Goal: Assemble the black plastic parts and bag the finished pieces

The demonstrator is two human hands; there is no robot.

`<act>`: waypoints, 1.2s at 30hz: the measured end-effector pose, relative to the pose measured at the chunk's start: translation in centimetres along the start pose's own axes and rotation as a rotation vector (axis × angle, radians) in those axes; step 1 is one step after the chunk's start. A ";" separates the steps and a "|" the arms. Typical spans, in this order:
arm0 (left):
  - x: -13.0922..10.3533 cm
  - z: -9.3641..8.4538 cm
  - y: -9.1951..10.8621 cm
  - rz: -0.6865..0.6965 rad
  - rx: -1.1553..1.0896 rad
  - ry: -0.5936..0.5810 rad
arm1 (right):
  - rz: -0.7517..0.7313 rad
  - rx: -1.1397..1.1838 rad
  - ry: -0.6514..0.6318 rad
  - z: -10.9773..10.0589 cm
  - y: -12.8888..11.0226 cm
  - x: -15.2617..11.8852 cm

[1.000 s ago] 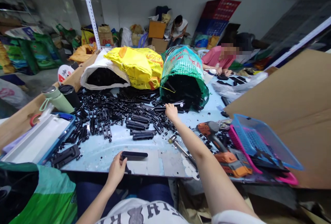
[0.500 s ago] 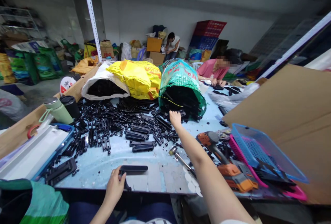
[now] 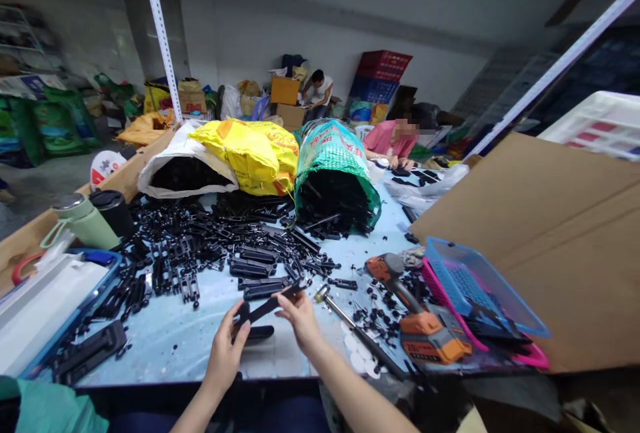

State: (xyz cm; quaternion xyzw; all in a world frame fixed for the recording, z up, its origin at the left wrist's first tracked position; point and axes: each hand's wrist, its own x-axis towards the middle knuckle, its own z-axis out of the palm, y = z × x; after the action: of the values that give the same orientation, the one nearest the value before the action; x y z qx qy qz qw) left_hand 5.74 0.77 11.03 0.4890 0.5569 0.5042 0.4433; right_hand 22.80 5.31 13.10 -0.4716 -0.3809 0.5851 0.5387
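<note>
My left hand [image 3: 226,347] is closed around one end of a long black plastic part [image 3: 261,333], low over the front of the table. Pinched in the fingers of my right hand [image 3: 302,321] is a thin black strip [image 3: 270,307], which slants down toward my left fingertips. Its left end meets the left-hand part; whether the two are joined I cannot tell. Just beyond my hands lie several black folded parts [image 3: 253,267]. To the right of my right hand rests a hammer [image 3: 360,331] with a metal head and a dark handle.
An orange cordless drill [image 3: 425,326] lies right of the hammer, beside blue and pink baskets [image 3: 500,293]. Behind the heap of black parts stand white, yellow [image 3: 250,153] and green sacks [image 3: 333,153]. A green bottle [image 3: 87,219] is at left. A co-worker in pink [image 3: 390,143] sits opposite.
My right hand has come back from the green sack's mouth to my left hand, bringing a black strip. The left-hand part has been raised and turned slightly. The view has shifted right.
</note>
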 end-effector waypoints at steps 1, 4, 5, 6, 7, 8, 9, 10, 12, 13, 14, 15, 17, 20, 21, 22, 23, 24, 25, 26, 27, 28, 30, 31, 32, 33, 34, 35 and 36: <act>0.1 0.0 0.1 -0.059 -0.056 0.006 | 0.050 0.051 -0.009 0.4 0.9 -0.7; 0.5 -0.7 -0.1 -0.192 -0.127 0.059 | 0.217 -0.071 -0.111 0.3 2.5 -2.0; 0.6 -1.1 -0.3 -0.208 -0.120 0.063 | 0.223 -0.211 -0.155 0.1 2.7 -2.4; 0.6 -1.3 -0.4 -0.213 -0.103 0.059 | 0.165 -0.385 -0.193 -0.3 2.7 -2.8; 0.7 -1.6 -0.5 -0.213 -0.081 0.050 | 0.043 -0.574 -0.232 -0.7 2.5 -3.2; 0.7 -1.7 -0.7 -0.208 -0.057 0.032 | -0.126 -0.760 -0.276 -1.0 2.2 -3.5; 0.7 -1.7 -0.7 -0.199 -0.034 0.006 | -0.305 -0.926 -0.326 -1.3 1.8 -3.8; 0.6 -1.5 -0.8 -0.186 -0.012 -0.029 | -0.451 -1.066 -0.389 -1.6 1.3 -4.0; 0.5 -1.1 -0.9 -0.140 0.044 -0.113 | -0.558 -1.274 -0.529 -2.2 0.3 -4.0; 0.6 -0.8 -0.9 -0.100 0.088 -0.153 | -0.534 -1.350 -0.585 -2.5 -0.1 -3.9; 0.6 -0.6 -1.0 -0.049 0.151 -0.183 | -0.486 -1.411 -0.621 -2.9 -0.4 -3.7; 0.8 -0.5 -1.1 0.015 0.234 -0.198 | -0.429 -1.458 -0.636 -3.4 -0.6 -3.5; 1.2 -0.5 -1.4 0.166 0.446 -0.228 | -0.333 -1.523 -0.604 -4.8 -0.8 -3.0; 2.2 -0.5 -2.5 0.344 0.745 -0.373 | -0.234 -1.575 -0.479 -7.2 -1.0 -2.2; 2.4 -0.4 -2.9 0.376 0.816 -0.442 | -0.207 -1.580 -0.445 -8.0 -1.0 -2.0; 2.7 -0.3 -3.3 0.395 0.873 -0.505 | -0.187 -1.582 -0.423 -8.7 -1.0 -1.9; 2.9 -0.2 -3.6 0.405 0.921 -0.550 | -0.175 -1.582 -0.412 -9.3 -1.0 -1.7; 3.0 -0.1 -3.9 0.408 0.962 -0.580 | -0.171 -1.581 -0.413 -9.8 -0.9 -1.7; 3.2 0.0 -4.1 0.408 0.997 -0.593 | -0.173 -1.579 -0.424 -10.2 -0.8 -1.6; 3.2 0.1 -4.1 0.404 1.025 -0.596 | -0.174 -1.581 -0.445 -10.3 -0.7 -1.7; 3.3 0.0 -4.1 0.397 1.050 -0.594 | -0.174 -1.586 -0.475 -10.4 -0.5 -1.7; 3.3 -0.1 -4.0 0.386 1.071 -0.589 | -0.170 -1.593 -0.513 -10.3 -0.3 -1.7; 3.4 -0.3 -3.7 0.364 1.100 -0.587 | -0.163 -1.605 -0.598 -9.9 0.2 -1.7; 3.4 -0.4 -3.5 0.363 1.101 -0.584 | -0.167 -1.606 -0.635 -9.5 0.5 -1.6; 3.5 -0.4 -3.4 0.371 1.091 -0.586 | -0.176 -1.599 -0.670 -9.2 0.9 -1.5; 3.6 -0.3 -3.3 0.378 1.074 -0.591 | -0.190 -1.589 -0.699 -8.8 1.1 -1.3; 3.6 -0.2 -3.2 0.387 1.057 -0.598 | -0.203 -1.580 -0.720 -8.4 1.4 -1.1; 3.7 0.0 -3.1 0.391 1.045 -0.606 | -0.216 -1.578 -0.733 -8.1 1.6 -1.0; 3.7 0.3 -3.0 0.390 1.040 -0.610 | -0.227 -1.582 -0.739 -7.8 1.7 -0.8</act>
State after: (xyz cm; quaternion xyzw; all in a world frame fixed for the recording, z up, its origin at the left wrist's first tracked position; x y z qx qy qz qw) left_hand 5.23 4.43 7.97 0.8546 0.4784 0.0769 0.1865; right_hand 29.81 3.81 9.50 -0.4464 -0.8690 0.2079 -0.0487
